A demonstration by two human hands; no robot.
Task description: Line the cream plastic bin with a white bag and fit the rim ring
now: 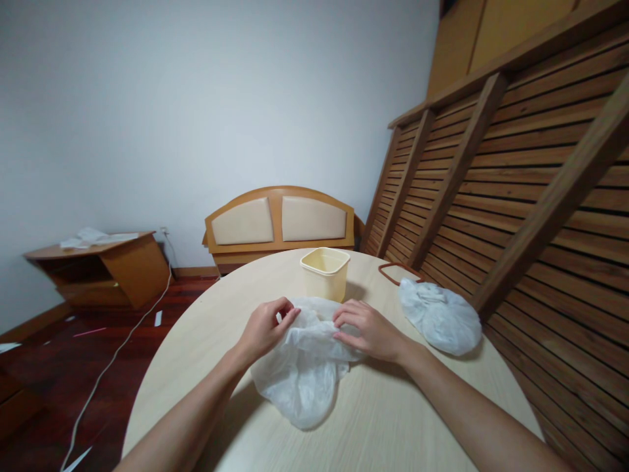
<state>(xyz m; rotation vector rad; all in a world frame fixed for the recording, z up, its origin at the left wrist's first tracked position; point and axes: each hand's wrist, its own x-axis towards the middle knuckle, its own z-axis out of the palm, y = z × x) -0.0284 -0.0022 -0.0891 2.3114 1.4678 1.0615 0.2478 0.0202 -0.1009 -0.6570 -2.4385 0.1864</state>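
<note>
A thin white translucent plastic bag [307, 380] lies loosely crumpled on the round table, its lower part spread toward me. My left hand [265, 328] pinches the bag's upper left side between thumb and fingers. On the other side, my right hand [368, 331] has its bent fingers and thumb on the bag's upper right edge, gripping the film. Just beyond both hands stands a pale yellow square tub [325, 278], upright and without a lid; its lower front is partly hidden by the bag. What lies inside the bag, if anything, cannot be made out.
A second white plastic bag [439, 318], bunched and full-looking, rests at the table's right. Behind it lies a brown rounded frame [386, 276]. Slatted wooden panels [491, 190] lean along the right side. A pale cable [115, 357] crosses the floor near a low cabinet [132, 272].
</note>
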